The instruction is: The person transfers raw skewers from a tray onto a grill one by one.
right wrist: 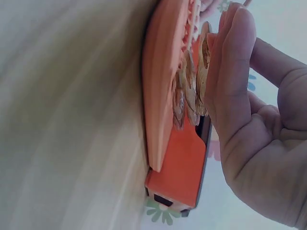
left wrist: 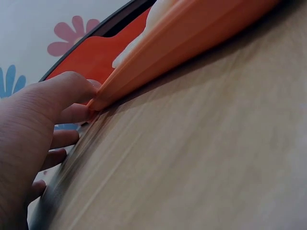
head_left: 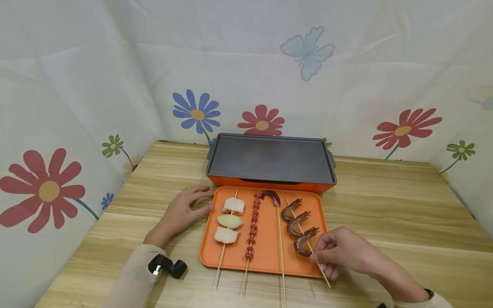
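1. Shrimp skewer lies at the right side of the orange tray; we see three shrimps on it, and the one nearest us is partly covered by our right hand. In the right wrist view the shrimps are a close, blurred cluster.
2. Our right hand has its thumb and forefinger closed onto the stick just below the last shrimp, the other fingers curled; we cannot tell whether the stick is lifted off the tray.
3. Our left hand lies flat on the wooden table, fingers spread, with the fingertips touching the tray's left edge.
4. The skewer's long axis runs from the far left to the near right, and its bare end sticks out over the tray's near rim.
5. Beside it lie an octopus skewer, a sausage skewer and a white chunk skewer.
6. Behind the tray stands a griddle.
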{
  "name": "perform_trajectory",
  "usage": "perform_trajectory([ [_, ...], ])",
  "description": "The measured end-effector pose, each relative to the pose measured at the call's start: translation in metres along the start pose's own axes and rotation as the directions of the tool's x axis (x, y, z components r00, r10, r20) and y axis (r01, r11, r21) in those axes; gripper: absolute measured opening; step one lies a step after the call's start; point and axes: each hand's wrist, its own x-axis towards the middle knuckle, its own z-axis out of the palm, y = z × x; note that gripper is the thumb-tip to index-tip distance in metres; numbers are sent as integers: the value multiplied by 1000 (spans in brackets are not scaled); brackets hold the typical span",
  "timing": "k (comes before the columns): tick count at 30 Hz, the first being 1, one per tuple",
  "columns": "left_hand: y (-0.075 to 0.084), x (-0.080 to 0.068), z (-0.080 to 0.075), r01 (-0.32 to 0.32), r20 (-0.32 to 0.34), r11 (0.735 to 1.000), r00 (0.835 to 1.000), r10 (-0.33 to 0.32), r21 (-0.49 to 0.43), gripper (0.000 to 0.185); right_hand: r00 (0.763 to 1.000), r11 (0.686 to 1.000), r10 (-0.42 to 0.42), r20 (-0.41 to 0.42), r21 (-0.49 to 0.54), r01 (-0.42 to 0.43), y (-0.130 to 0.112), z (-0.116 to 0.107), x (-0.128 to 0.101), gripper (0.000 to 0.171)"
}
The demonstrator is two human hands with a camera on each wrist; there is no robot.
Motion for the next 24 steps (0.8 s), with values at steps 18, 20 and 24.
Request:
perform_trajectory([
  [18, -1, 1, -3, -4, 1, 1000, 1000, 4, -4, 43, 996, 994, -89, -4, 64, 89, -15, -12, -11, 21],
  [20, -1, 1, -3, -8, 0, 1000, 1000, 8, -5, 42, 995, 992, -98, -16, 83, 99, -16, -12, -11, 22],
  [24, -1, 1, 0, -15, -5, 1000, 1000, 15, -7, 42, 994, 989, -97, -44, 112, 101, -18, -13, -12, 26],
])
